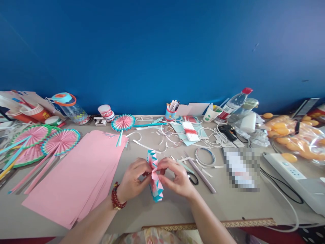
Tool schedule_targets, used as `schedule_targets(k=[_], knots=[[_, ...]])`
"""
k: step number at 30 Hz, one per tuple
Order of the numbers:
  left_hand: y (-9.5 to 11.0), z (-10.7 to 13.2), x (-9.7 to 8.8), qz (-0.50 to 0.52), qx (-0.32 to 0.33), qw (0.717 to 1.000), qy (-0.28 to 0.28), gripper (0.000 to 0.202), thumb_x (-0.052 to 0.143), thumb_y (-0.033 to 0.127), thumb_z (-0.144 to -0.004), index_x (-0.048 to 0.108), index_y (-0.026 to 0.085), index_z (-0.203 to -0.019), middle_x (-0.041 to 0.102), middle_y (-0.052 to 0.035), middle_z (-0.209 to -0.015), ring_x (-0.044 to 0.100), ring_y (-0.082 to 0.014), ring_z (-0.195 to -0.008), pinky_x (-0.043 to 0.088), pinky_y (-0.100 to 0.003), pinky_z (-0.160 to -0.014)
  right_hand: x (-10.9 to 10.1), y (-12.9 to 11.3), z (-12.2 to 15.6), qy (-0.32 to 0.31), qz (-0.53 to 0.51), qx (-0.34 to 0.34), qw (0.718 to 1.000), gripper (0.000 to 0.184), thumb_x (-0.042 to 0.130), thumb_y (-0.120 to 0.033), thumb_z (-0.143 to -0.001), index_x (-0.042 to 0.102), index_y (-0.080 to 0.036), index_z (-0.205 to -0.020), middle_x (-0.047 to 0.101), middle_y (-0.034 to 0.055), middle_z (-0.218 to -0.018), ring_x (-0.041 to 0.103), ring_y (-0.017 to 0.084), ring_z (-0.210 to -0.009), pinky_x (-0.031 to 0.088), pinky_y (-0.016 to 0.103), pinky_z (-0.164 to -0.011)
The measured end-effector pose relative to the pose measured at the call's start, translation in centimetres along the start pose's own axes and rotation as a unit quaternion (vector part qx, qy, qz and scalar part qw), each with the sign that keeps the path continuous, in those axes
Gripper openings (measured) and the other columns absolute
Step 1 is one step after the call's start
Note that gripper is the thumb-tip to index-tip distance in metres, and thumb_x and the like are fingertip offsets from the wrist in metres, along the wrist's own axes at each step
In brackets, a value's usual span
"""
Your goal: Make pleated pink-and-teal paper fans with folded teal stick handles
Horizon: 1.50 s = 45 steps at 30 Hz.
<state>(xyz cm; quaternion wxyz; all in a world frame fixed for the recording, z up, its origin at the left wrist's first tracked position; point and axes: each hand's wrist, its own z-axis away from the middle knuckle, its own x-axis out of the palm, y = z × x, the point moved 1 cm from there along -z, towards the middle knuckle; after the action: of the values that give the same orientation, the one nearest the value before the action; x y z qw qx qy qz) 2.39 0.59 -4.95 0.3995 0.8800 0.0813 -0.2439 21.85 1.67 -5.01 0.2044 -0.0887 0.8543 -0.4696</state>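
Seen from above, one person's two bare hands meet near the front edge of a grey table (pixel 228 206). The left hand (pixel 133 179) and the right hand (pixel 177 178) are both closed on a single pleated paper strip (pixel 156 189), pink with teal edging. Their fingertips pinch its middle from either side, so the two ends flare out above and below the grip. The strip stands roughly upright, and its lower end is close to the tabletop. One red bead bracelet (pixel 116 200) circles the left wrist.

Just left of the hands lies one fanned stack of pink paper sheets (pixel 76 173) (the number of sheets cannot be told). Beyond it, three round paper fans (pixel 60 141) on stick handles overlap, and a fourth, smaller fan (pixel 123 122) lies farther back near the blue wall.

Right of the hands is one pair of scissors (pixel 193 178), partly hidden behind the right hand. Further back stand two paper cups: one pen cup (pixel 170 113) and one white cup (pixel 212 113). A single red-capped bottle (pixel 235 101) leans beside them. One white power strip (pixel 286 166) lies at far right.
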Motion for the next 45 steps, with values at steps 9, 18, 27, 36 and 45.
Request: schedule_targets(k=[9,18,27,36,45], knots=[[-0.14,0.21,0.27,-0.032,0.002,0.999,-0.011,0.004,0.059,0.018,-0.092,0.058,0.020,-0.089,0.062,-0.0021,-0.079,0.054,-0.0162,-0.075,0.044,-0.028,-0.069,-0.03,0.22,-0.07,0.011,0.022,-0.026,0.999,0.021,0.072,-0.016,-0.086,0.070,-0.025,-0.105,0.072,0.0046,-0.095,0.066,0.016,-0.081,0.054,0.029,-0.073],[0.24,0.25,-0.15,-0.007,0.018,0.999,-0.026,0.011,0.054,0.011,-0.089,0.059,0.019,-0.093,0.064,-0.0052,-0.083,0.057,-0.0194,-0.079,0.046,-0.034,-0.073,0.07,0.23,-0.18,0.021,0.042,-0.049,0.998,0.016,0.069,-0.012,-0.086,0.070,-0.023,-0.098,0.074,0.0046,-0.091,0.066,0.017,-0.079,0.053,0.031,-0.074],[0.11,0.37,-0.05,-0.021,0.034,0.999,-0.001,0.015,0.059,0.006,-0.087,0.061,0.019,-0.095,0.064,-0.0050,-0.083,0.058,-0.0183,-0.079,0.046,-0.033,-0.073,0.13,-0.05,-0.32,0.037,0.053,-0.049,0.997,0.010,0.064,-0.013,-0.087,0.068,-0.022,-0.088,0.072,0.0040,-0.083,0.065,0.015,-0.074,0.053,0.028,-0.068],[0.38,0.53,-0.01,0.006,0.049,0.999,0.016,0.021,0.059,0.003,-0.085,0.059,0.019,-0.099,0.064,-0.0058,-0.084,0.058,-0.0190,-0.080,0.047,-0.034,-0.072,0.27,-0.39,-0.46,0.035,0.073,-0.078,0.994,0.012,0.059,-0.012,-0.087,0.066,-0.022,-0.087,0.072,0.0041,-0.081,0.065,0.015,-0.071,0.053,0.028,-0.066],[0.47,0.59,0.04,-0.002,0.074,0.997,0.017,0.021,0.055,0.003,-0.085,0.058,0.019,-0.098,0.061,-0.0059,-0.082,0.055,-0.0193,-0.078,0.047,-0.036,-0.073,0.52,-0.43,-0.57,0.017,0.097,-0.114,0.989,0.012,0.058,-0.012,-0.088,0.063,-0.023,-0.087,0.072,0.0038,-0.080,0.067,0.016,-0.076,0.053,0.028,-0.070]])
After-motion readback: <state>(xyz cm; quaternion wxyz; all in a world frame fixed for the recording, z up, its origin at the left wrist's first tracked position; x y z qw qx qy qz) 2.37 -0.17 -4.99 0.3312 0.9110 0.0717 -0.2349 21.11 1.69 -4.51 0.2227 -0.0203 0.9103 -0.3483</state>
